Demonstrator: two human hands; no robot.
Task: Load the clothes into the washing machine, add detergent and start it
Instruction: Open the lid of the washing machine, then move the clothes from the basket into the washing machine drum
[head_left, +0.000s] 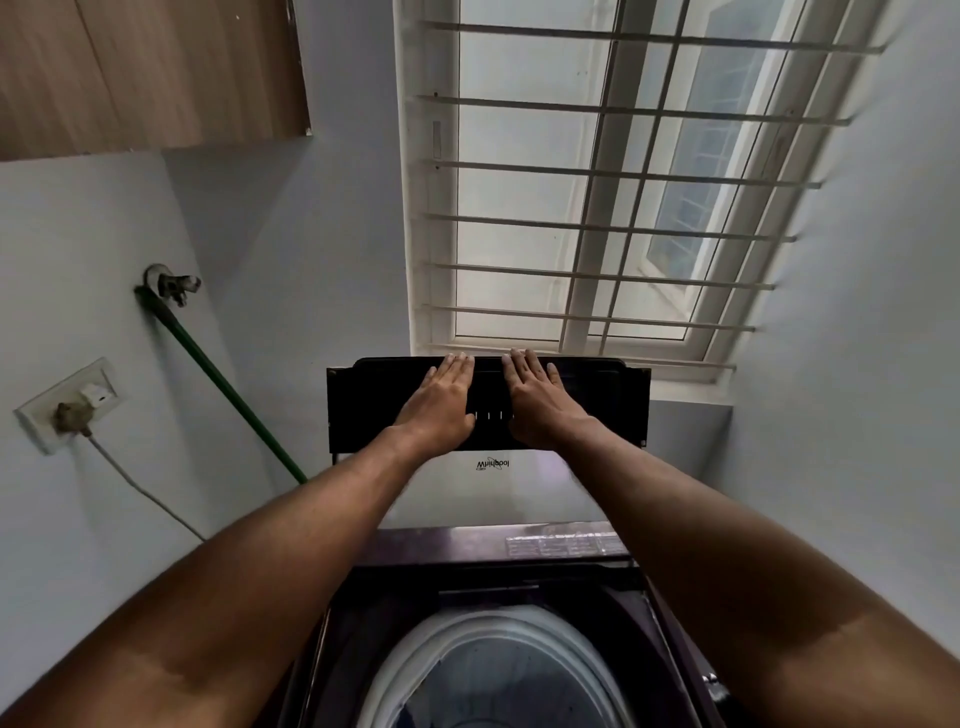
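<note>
Both hands are resting flat on the raised lid (488, 402) of the washing machine (498, 582): our left hand (439, 402) and our right hand (540, 402) are lying side by side on the dark panel, fingers straight and together, fingertips reaching its top edge just below the window (587, 197). Neither hand is curling round or pinching anything; they are pressing, not gripping.

We are judging this as the lid step, with the lid standing upright and the drum (493, 670) lying open beneath our forearms. No clothes are showing in the part of the drum we can see, and no detergent is in view, so loading looks not yet done.

To do this well, we are keeping the push even across both palms so the folded lid is not twisting on its hinge, and we are making sure it is leaning fully back against the wall before letting go, so it cannot fall onto our arms while we are reaching into the drum.
</note>
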